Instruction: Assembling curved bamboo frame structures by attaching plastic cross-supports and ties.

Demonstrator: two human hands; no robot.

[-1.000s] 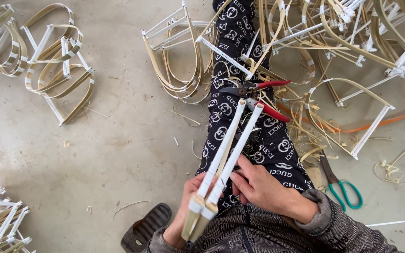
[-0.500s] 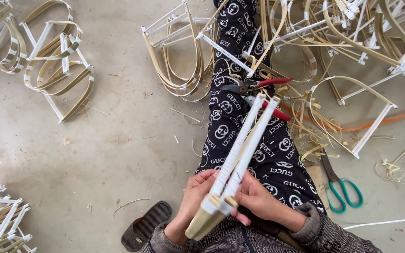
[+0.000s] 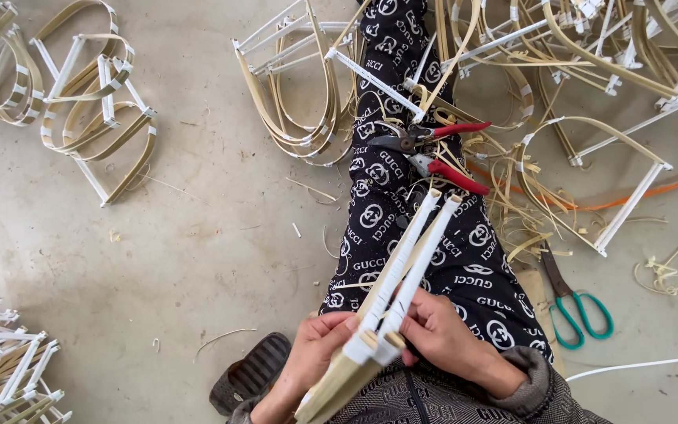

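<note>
Head view: left hand (image 3: 315, 353) and right hand (image 3: 441, 338) both grip a flat bamboo-strip frame (image 3: 402, 275) with white plastic rails, bottom centre, angled toward red pruners (image 3: 433, 153) on the lap.

No packages, labels, signs or screens visible.

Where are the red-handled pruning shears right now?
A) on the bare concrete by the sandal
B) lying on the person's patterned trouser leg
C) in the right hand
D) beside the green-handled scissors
B: the red-handled pruning shears lie on the patterned trouser leg, beyond the tips of the white strips that both the left hand and right hand are holding.
</note>
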